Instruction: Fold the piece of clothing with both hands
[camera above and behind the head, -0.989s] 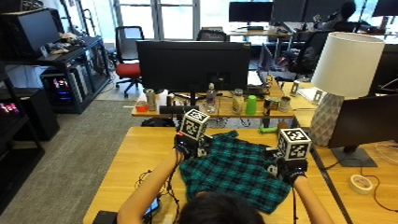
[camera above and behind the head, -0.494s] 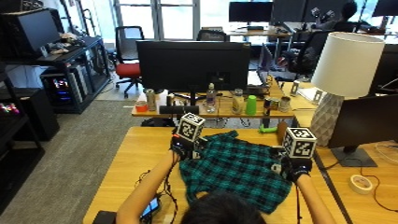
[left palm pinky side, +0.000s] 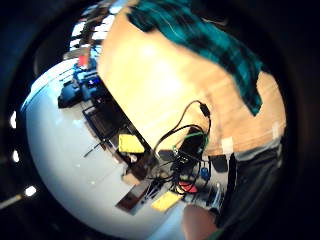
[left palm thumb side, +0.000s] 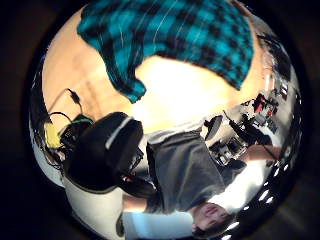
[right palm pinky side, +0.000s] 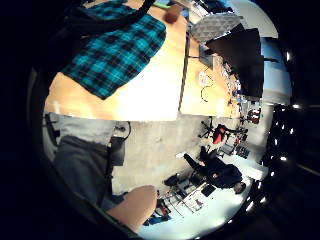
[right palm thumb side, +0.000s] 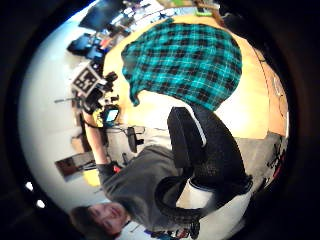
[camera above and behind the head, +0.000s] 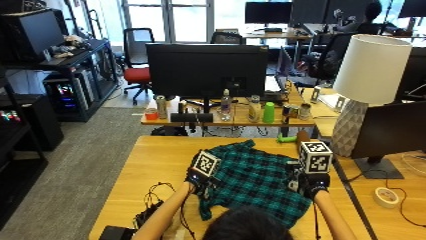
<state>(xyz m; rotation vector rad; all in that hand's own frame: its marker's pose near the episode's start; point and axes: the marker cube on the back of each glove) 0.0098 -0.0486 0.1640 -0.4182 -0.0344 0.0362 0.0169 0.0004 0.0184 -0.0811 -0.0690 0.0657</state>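
While the person leans over the wooden bench (camera above and behind the head: 140, 165), a teal-and-black plaid shirt (camera above and behind the head: 256, 182) lies spread on it directly in front of them, wrinkled, one edge bunched toward the far side near a green object (camera above and behind the head: 287, 140).

Left hand (camera above and behind the head: 200, 181): at the shirt's left edge, over the cloth. Fingers hidden under the glove's back in the outside view; cannot tell whether they are pinching cloth. The left thumb side palm view shows the shirt (left palm thumb side: 170, 37) lying on the bench with one corner hanging toward the camera, apart from the palm.

Right hand (camera above and behind the head: 311, 184): at the shirt's right edge. Fingers likewise hidden from above; cannot tell their state. The right thumb side palm view shows the shirt (right palm thumb side: 185, 62) spread across the bench and a black-gloved finger (right palm thumb side: 200, 145) curving in the foreground, nothing seen in it.

Surroundings: a bundle of black cables (camera above and behind the head: 156, 207) on the bench left of the shirt; a white lamp (camera above and behind the head: 363, 90) to the right; a dark monitor (camera above and behind the head: 208, 70) on the next desk behind, with bottles (camera above and behind the head: 269, 112) in a row under it.
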